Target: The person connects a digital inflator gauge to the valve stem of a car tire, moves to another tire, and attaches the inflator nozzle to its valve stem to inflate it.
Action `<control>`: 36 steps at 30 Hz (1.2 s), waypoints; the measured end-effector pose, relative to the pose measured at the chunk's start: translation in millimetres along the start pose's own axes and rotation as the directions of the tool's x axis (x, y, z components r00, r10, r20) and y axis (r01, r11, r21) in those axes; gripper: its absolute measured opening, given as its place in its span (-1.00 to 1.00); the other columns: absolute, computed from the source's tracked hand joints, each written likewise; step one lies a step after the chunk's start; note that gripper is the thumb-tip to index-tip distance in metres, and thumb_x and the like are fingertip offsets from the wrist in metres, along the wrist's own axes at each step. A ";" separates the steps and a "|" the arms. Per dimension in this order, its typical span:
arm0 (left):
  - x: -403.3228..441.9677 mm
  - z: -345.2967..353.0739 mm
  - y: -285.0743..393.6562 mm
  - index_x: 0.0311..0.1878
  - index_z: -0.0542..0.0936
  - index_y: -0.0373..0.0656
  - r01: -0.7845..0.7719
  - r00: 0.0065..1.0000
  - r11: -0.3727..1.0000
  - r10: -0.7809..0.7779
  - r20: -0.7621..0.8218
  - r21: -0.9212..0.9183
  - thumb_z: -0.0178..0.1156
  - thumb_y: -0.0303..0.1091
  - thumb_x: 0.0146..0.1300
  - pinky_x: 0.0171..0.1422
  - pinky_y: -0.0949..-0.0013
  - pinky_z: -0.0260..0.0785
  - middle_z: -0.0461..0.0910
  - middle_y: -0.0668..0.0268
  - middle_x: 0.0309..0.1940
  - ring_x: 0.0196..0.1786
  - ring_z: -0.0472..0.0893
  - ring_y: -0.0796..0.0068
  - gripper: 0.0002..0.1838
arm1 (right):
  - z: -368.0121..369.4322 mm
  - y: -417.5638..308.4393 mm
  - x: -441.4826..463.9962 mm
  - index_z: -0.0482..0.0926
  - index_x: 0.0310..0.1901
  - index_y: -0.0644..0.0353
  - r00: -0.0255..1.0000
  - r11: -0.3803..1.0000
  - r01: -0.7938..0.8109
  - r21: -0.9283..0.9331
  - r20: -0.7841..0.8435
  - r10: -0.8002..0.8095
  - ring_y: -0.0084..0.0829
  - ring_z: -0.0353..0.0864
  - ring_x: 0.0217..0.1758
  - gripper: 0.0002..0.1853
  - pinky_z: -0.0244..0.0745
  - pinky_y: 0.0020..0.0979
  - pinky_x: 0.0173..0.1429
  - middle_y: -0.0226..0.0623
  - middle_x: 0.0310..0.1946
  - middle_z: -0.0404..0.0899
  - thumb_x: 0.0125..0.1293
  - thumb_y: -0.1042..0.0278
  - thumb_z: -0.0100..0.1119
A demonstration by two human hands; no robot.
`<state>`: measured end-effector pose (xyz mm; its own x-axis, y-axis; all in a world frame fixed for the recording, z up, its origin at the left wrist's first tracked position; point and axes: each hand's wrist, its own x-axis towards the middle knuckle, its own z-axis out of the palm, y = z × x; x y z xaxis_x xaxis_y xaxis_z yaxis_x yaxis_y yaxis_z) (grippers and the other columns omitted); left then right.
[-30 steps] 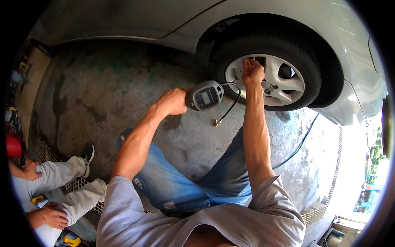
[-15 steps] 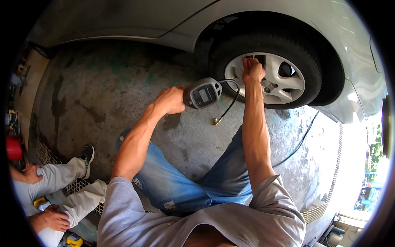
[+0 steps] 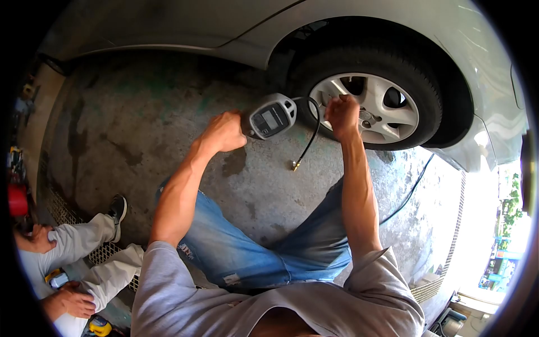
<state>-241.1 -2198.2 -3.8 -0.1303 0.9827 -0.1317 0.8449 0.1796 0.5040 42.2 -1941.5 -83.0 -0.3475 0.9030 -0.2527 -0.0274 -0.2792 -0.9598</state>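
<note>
My left hand (image 3: 224, 131) is wrapped round the handle of a grey digital gauge (image 3: 272, 119) with a small screen, held above the concrete floor. From the gauge's far end a black hose (image 3: 312, 135) loops down to a brass fitting (image 3: 295, 165). My right hand (image 3: 343, 116) is closed in front of the left part of the silver wheel rim (image 3: 387, 121); what its fingers hold, if anything, is hidden. Round the rim is the black tire (image 3: 429, 112).
The silver car body (image 3: 224, 25) spans the top. At the lower left a seated person (image 3: 73, 241) rests both hands on their legs. A dark hose (image 3: 412, 191) crosses the floor at the right. Metal grating (image 3: 63, 206) lies at the left.
My right hand has drawn back from the upper left rim opening and sits slightly lower. My left hand and the gauge have moved left and up a little.
</note>
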 end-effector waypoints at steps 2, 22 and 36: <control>-3.0 -1.0 -17.0 0.05 0.64 -0.24 -0.040 0.997 0.997 0.036 -0.067 -0.062 0.21 -0.44 -0.01 0.22 0.00 0.50 0.65 -0.08 0.07 0.10 0.63 -0.19 -0.54 | 22.2 -11.0 -42.0 0.56 -0.28 0.22 0.937 0.935 -0.334 0.118 0.147 0.317 -0.40 0.37 -0.53 -0.28 0.25 -0.45 -0.42 -0.37 -0.56 0.39 0.38 -0.45 -0.11; -128.8 73.1 47.5 -0.07 0.67 -0.15 -0.253 0.290 0.888 0.448 0.846 -0.383 0.28 -0.45 -0.06 0.10 0.00 0.51 0.72 0.01 -0.14 0.05 0.67 -0.07 -0.62 | 4.6 124.1 30.2 0.50 -0.34 0.16 0.972 0.844 -0.106 -0.526 0.122 0.199 -0.56 0.28 -0.65 -0.77 0.15 -0.45 -0.59 -0.50 -0.61 0.28 0.39 0.19 0.14; -21.6 45.5 -87.4 0.04 0.68 -0.19 0.202 0.961 0.938 -0.134 0.243 -0.281 0.38 -0.36 0.00 0.10 0.17 0.51 0.73 -0.01 -0.08 0.06 0.71 0.11 -0.54 | 4.1 -33.6 -18.6 0.58 0.15 0.35 0.932 0.849 0.252 -0.464 -0.121 -0.343 -0.69 0.14 -0.68 -0.32 0.03 -0.49 -0.60 -0.60 -0.65 0.21 0.58 -0.26 -0.10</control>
<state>-288.5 -2237.2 -83.9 -0.1125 0.9089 -0.4015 0.6201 0.3799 0.6864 45.7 -1950.2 -45.6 -0.2010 0.9764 0.0786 0.3242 0.1420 -0.9353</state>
